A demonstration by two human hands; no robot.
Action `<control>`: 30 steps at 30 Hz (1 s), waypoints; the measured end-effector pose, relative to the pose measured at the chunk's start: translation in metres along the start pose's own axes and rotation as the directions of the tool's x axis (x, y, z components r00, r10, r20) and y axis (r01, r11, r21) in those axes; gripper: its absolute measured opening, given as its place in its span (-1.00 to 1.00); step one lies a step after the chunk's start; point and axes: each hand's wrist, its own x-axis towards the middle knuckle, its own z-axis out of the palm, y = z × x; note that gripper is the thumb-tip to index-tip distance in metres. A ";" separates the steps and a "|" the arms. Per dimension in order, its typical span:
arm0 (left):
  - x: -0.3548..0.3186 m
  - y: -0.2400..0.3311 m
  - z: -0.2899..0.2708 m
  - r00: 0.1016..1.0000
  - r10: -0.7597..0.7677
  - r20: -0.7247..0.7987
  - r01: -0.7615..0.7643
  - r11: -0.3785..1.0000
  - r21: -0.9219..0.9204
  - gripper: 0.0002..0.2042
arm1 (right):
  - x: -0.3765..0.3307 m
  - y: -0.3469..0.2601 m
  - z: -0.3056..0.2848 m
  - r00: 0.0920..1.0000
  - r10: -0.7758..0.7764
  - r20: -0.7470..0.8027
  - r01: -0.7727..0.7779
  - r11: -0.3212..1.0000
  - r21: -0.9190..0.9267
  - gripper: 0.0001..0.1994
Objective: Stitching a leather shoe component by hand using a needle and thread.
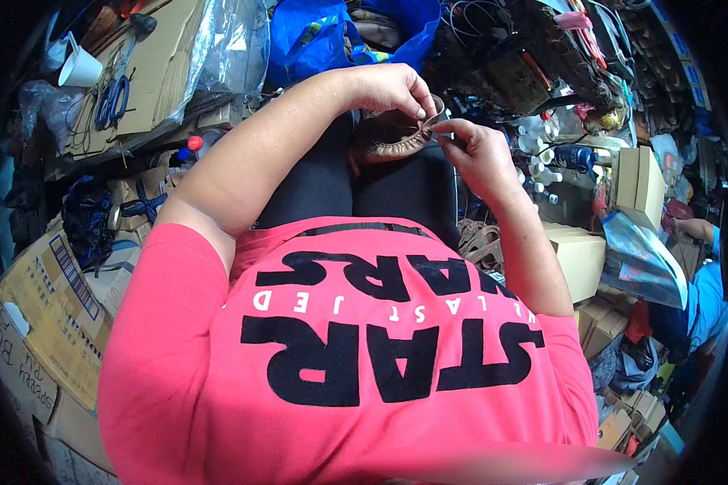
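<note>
A brown leather shoe point(402, 149) with a gathered, puckered seam rests between my knees. My left hand point(392, 90) bends over it from above, its thumb and fingertips pinched together at the seam. Close by on the right, my right hand point(479, 153) also pinches at the edge of the leather, with its fingertips nearly meeting those of the left. A thin strand seems to run between the fingertips, but what each pinch holds is too small to make out.
Beyond my knees stands a blue bag point(299, 40) with brown pieces inside. Flattened cardboard point(158, 73) and blue-handled scissors point(113, 101) lie to the left. Several small bottles point(534, 145) and tan boxes point(574, 255) crowd the right, near another person's blue sleeve point(708, 299).
</note>
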 end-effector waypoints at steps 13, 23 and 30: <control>-0.001 0.004 0.000 0.986 0.052 0.157 -0.064 0.995 0.072 -0.74 | 0.017 0.066 0.012 0.954 -0.066 0.294 -0.150 0.742 0.653 -0.82; -0.001 -0.006 0.000 0.994 0.075 0.082 -0.083 0.992 0.092 -0.76 | 0.020 0.062 0.023 0.953 -0.027 0.300 -0.206 0.667 0.716 -0.85; -0.008 -0.005 0.016 0.976 0.164 -0.144 -0.127 0.964 0.235 -0.83 | 0.014 0.072 0.023 0.953 -0.040 0.300 -0.214 0.611 0.762 -0.83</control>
